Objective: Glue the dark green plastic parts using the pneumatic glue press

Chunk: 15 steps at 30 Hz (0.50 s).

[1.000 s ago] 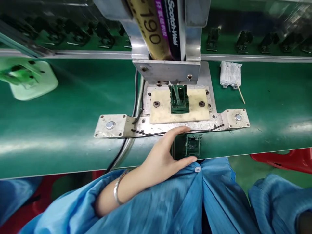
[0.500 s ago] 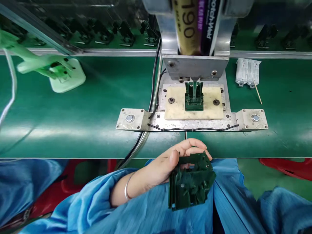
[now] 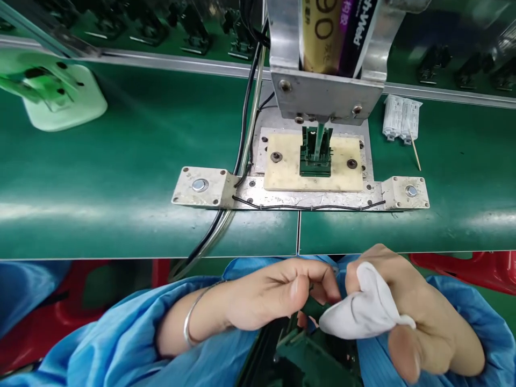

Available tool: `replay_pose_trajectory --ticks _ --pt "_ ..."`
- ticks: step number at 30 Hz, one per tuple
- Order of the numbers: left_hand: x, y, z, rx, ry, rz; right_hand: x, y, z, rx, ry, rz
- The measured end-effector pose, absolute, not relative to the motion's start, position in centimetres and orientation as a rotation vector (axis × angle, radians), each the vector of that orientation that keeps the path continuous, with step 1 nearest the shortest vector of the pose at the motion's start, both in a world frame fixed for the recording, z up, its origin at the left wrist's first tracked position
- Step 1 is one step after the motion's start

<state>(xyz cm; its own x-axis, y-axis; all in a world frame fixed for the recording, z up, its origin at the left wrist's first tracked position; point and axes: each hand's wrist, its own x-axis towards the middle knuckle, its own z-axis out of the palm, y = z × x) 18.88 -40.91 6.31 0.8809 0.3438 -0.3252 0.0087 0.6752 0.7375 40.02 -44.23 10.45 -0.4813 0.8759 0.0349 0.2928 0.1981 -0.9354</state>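
My left hand (image 3: 278, 293) is closed around a dark green plastic part (image 3: 310, 352) held over my lap, below the table edge. My right hand (image 3: 419, 312) grips a white cloth (image 3: 363, 312) and presses it against the top of that part, fingertips meeting those of the left hand. Most of the part is hidden under both hands. A second green part (image 3: 315, 156) sits in the cream fixture block (image 3: 282, 172) on the metal base plate (image 3: 201, 188), under the dispenser nozzle.
A metal bracket (image 3: 326, 94) holds an adhesive cartridge above the fixture. Black cables (image 3: 242, 140) run down the green table (image 3: 100, 183). A pale green socket block (image 3: 60, 94) lies far left; two white cartridges (image 3: 401, 118) and a stick lie right. More dark parts line the back conveyor.
My left hand lifted the green part off the table edge and brought it down to my lap. My right hand came into view with the cloth and met it.
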Motion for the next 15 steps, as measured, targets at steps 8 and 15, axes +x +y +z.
replay_pose_trajectory --ticks 8,15 --pt "18.7 -41.3 5.9 0.743 0.351 0.048 42.5 -46.6 6.9 -1.219 -1.433 1.363" --pt "18.9 -41.2 5.7 0.707 0.271 0.126 41.3 -46.9 6.6 -1.053 -1.101 1.49"
